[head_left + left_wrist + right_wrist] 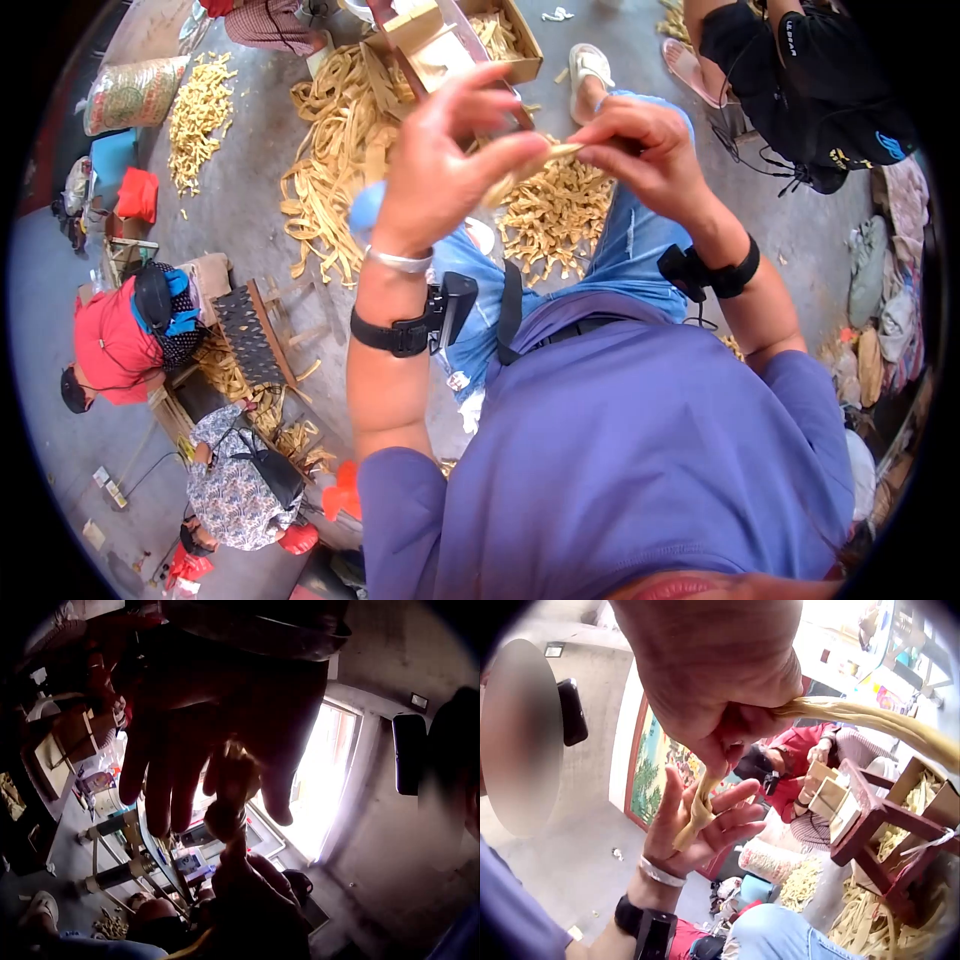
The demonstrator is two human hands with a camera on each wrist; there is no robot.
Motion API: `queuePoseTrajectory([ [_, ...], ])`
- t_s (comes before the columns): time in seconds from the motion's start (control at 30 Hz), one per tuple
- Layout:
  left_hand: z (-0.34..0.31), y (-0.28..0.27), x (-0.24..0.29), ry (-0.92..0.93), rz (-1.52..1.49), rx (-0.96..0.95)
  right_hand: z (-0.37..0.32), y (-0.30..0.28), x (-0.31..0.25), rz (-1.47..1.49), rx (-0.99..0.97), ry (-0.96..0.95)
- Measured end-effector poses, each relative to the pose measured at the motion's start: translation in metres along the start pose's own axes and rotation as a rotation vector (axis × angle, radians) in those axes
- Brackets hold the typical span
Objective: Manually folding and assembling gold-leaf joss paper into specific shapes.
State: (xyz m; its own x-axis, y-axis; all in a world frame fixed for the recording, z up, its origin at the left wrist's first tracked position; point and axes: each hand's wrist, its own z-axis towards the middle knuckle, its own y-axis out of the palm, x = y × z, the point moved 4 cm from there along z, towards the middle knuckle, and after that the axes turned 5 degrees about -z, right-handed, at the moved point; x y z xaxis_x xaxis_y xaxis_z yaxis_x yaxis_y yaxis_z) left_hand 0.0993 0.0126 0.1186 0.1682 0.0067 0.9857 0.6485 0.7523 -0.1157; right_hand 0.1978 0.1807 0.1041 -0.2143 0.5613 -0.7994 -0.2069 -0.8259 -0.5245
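Note:
A pale yellow, pliable strip (870, 720) with a knotted end (703, 814) runs through my right hand (645, 155), which pinches it between thumb and fingers just behind the knot. My left hand (450, 150), wearing a silver bangle (400, 262), is spread at the knotted end, its fingers extended. In the right wrist view the knot overlaps the left palm (676, 832). The left wrist view is dark, but the knot (229, 791) shows between the two hands. Between my legs, a heap of short knotted pieces (555, 215) lies on the floor.
Long loose strips (340, 140) lie on the floor beyond my left hand. A dark red wooden stool (859, 802) and a cardboard box (515, 40) of pieces stand ahead. Another small pile (200, 120) is at far left. Other people sit around, one in red (120, 340).

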Motion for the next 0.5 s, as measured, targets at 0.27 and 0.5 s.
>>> queuePoseTrajectory([
  [0.27,0.011,-0.014,-0.046,-0.363,-0.095,-0.185,0.050,0.025,0.013,-0.125,-0.045,-0.032],
  [0.5,0.041,-0.046,-0.082,-0.417,-0.187,-0.142,0.097,0.044,0.052,-0.048,-0.117,-0.096],
])
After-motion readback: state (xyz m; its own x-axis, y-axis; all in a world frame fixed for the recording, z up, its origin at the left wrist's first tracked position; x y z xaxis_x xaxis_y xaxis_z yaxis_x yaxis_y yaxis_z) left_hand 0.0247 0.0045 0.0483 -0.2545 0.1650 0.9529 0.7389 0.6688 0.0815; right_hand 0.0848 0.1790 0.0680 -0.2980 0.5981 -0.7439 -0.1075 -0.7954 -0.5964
